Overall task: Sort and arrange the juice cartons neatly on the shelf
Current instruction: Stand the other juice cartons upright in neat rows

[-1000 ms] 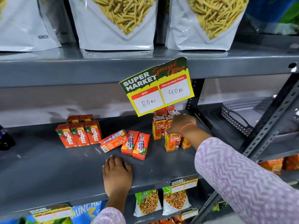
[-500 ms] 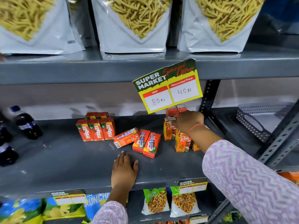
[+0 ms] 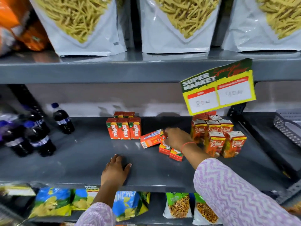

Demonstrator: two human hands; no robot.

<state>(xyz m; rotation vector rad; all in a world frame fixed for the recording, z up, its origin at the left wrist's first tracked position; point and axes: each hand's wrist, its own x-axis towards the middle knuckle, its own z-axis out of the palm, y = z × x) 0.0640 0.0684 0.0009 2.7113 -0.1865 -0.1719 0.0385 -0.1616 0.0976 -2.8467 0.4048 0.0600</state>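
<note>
Three orange juice cartons lie flat mid-shelf: one (image 3: 152, 138) on its side, two more (image 3: 170, 151) partly under my wrist. My right hand (image 3: 175, 137) rests over them, its blurred fingertips at the end of the side-lying carton; whether it grips one is unclear. A neat block of upright Maaza cartons (image 3: 123, 129) stands to the left. Upright Real cartons (image 3: 218, 136) are grouped to the right. My left hand (image 3: 116, 170) lies flat on the grey shelf (image 3: 78, 160) near its front edge, holding nothing.
Dark soda bottles (image 3: 37, 136) stand at the shelf's left end. A yellow price sign (image 3: 218, 90) hangs from the upper shelf above the Real cartons. A grey basket (image 3: 288, 126) sits at far right. Snack bags fill the shelves above and below.
My right hand left the Real cartons and moved left onto the lying cartons. The view has swung left, bringing the soda bottles in. My left hand stays flat on the shelf.
</note>
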